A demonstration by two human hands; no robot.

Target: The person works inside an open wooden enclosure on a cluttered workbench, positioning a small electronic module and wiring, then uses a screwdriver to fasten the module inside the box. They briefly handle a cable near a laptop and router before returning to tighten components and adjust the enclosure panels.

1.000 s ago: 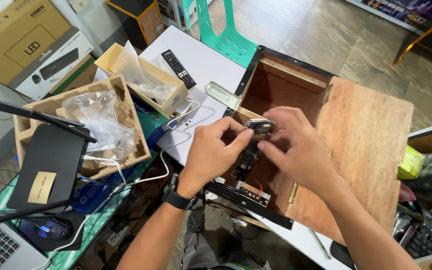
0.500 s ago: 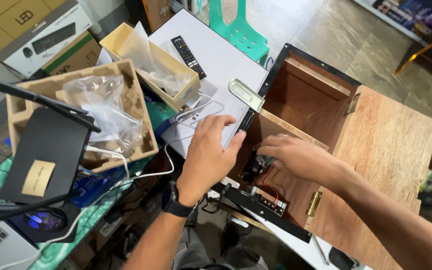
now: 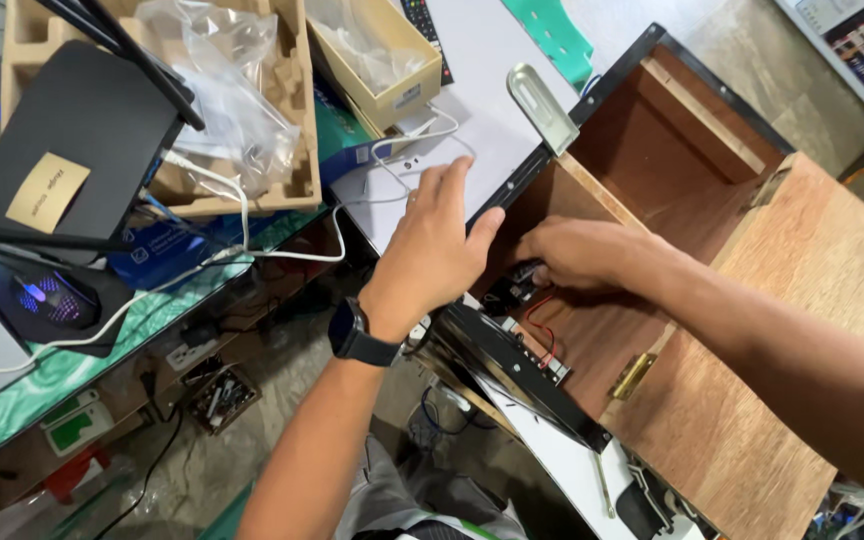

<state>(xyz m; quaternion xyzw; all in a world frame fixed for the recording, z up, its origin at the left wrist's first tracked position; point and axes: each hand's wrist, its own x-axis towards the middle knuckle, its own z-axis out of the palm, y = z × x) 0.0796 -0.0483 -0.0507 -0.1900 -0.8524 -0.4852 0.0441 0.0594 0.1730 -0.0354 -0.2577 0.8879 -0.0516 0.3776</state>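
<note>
Plywood forms the open wooden box (image 3: 682, 230), which lies on the white counter (image 3: 492, 90) with its black-trimmed rim facing the camera. In the head view, the left hand (image 3: 432, 250) rests flat over the near rim of the box, fingers (image 3: 452, 180) spread and straight, holding nothing but steadying the edge. The right hand (image 3: 577, 252) reaches down inside the box, its fingers curled narrow around a small black electronic module (image 3: 514, 288) with red wires (image 3: 542, 325) trailing toward the lower wall. The step in hand looks like seating or wiring that module against the inner wall; the next move likely calls for a firm, small push or twist while the left hand braces the box. The module sits low in the near-left corner of the box; its long axis seems to run along the rim, from upper left to lower right, though the fingers hide much of it. A brass hinge (image 3: 632, 375) shows by the lid (image 3: 802, 400). A cardboard tray (image 3: 282, 150) with plastic bags lies well apart.
</note>
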